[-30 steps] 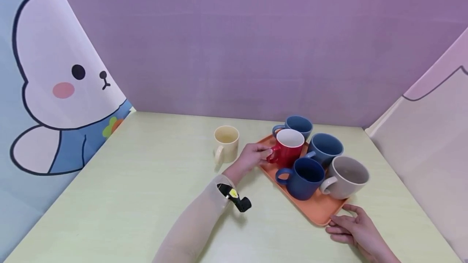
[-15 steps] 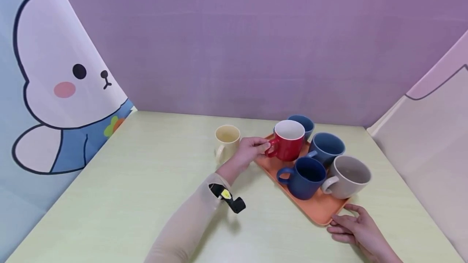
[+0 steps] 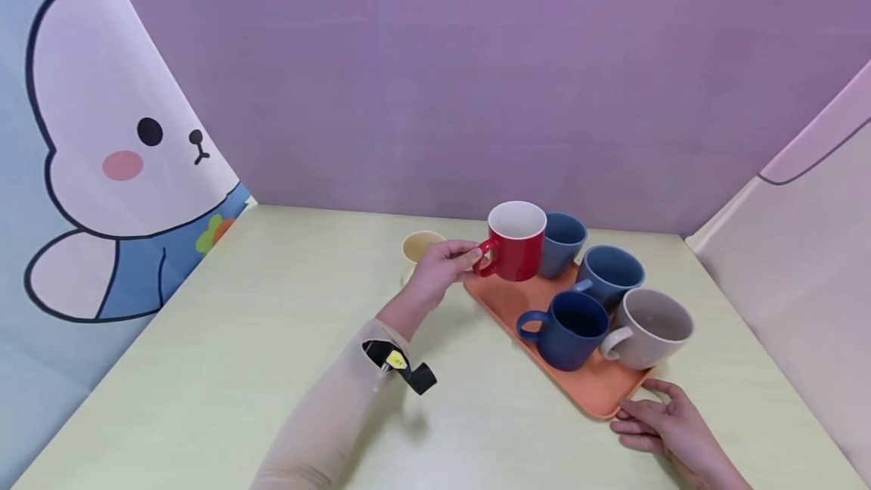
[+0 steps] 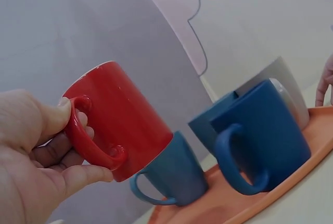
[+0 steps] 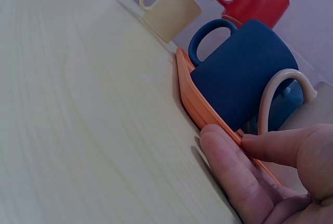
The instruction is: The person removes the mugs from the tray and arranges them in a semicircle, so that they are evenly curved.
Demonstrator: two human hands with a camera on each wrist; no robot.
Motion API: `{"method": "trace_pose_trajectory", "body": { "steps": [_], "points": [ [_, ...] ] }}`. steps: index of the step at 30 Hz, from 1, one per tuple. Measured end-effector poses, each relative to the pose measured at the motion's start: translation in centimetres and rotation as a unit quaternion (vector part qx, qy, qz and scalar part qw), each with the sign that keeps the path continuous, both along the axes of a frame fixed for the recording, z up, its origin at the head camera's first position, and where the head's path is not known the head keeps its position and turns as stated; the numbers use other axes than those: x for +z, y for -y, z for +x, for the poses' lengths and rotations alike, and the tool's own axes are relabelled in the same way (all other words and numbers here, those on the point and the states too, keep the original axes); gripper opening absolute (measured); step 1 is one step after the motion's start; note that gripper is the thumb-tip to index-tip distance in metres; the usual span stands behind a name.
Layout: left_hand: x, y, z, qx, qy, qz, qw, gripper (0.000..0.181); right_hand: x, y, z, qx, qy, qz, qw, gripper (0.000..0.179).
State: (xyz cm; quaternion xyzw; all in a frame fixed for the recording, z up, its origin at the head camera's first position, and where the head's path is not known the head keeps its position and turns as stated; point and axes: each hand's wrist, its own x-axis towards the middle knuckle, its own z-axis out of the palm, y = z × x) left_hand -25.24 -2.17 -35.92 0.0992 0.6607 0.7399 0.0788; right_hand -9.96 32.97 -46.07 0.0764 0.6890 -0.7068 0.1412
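Observation:
My left hand (image 3: 435, 278) holds a red mug (image 3: 519, 252) by its handle. The mug hangs above the far left part of an orange tray (image 3: 500, 297), its white inside facing up in the head view. My right hand (image 3: 674, 429) pinches the tray's rim at the near corner, thumb over the edge and fingers outside it, as the right wrist view shows. On the tray stand a navy mug (image 3: 571, 339), a grey mug (image 3: 649, 331) and two blue mugs, one at the back (image 3: 561, 244) and one in the middle (image 3: 608, 272).
A cream mug (image 5: 174, 13) stands on the table (image 3: 272, 339) left of the tray, partly hidden behind my left hand in the head view. A purple backdrop (image 3: 435, 82) rises behind the table, with printed cloth at both sides.
My left hand has lifted the red mug off the tray and moved it up and to the left. The right hand keeps its place at the tray's corner.

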Motion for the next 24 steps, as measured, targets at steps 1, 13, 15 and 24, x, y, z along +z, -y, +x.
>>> {"method": "trace_pose_trajectory", "body": {
  "steps": [1,13,15,24],
  "points": [
    [0.2,0.2,0.0,0.005,0.001,0.003,1.0,0.027,0.0,0.0,0.0,0.001,0.0,0.0,1.0,0.065],
    [1.2,3.3,0.0,0.071,-0.024,0.045,0.9962,0.026,-0.1,-0.1,0.0,0.0,-0.006,-0.002,1.0,0.064],
    [1.3,3.9,0.0,0.078,-0.023,0.051,0.9954,0.027,-0.1,0.0,0.0,0.001,-0.004,-0.002,1.0,0.065],
    [2.3,6.6,0.2,0.104,-0.039,0.079,0.9906,0.029,0.0,0.1,0.0,-0.003,-0.004,0.002,1.0,0.062]
  ]
}}
